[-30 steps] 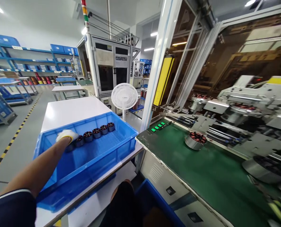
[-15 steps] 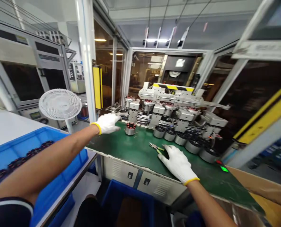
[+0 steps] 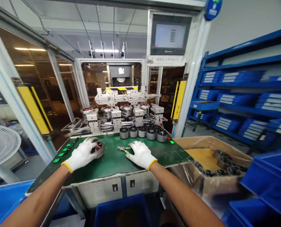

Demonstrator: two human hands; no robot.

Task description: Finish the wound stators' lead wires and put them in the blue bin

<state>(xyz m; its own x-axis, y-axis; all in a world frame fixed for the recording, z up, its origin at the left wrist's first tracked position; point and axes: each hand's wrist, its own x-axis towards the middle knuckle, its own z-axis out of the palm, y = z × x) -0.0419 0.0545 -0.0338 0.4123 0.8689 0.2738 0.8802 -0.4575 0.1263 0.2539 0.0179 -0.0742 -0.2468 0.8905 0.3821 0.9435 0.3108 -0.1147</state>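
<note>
My left hand (image 3: 81, 154), in a white glove with a yellow cuff, is closed around a stator (image 3: 99, 147) with reddish copper windings and a grey metal ring. The fingers hide part of its side. On the green worktop (image 3: 112, 164), my right hand (image 3: 141, 154), gloved the same way, curls round the green handles of a pair of pliers (image 3: 122, 148). Their metal jaws point left, towards the stator. Beyond the right hand stands a row of several grey stators (image 3: 141, 132) with dark tops, in front of the machine fixture.
A white machine fixture (image 3: 116, 118) holding wound stators lines the back. Yellow safety posts (image 3: 35, 108) flank it. Green buttons (image 3: 60, 154) sit at the left edge. To the right are a cardboard box (image 3: 209, 148) of rings and blue bins (image 3: 270, 179); a fan (image 3: 3, 146) stands left.
The view has swung right. My left hand has reached the wound stator and closed on it, and the stator has come nearer me. My right hand has closed in on the pliers, which lie about where they were.
</note>
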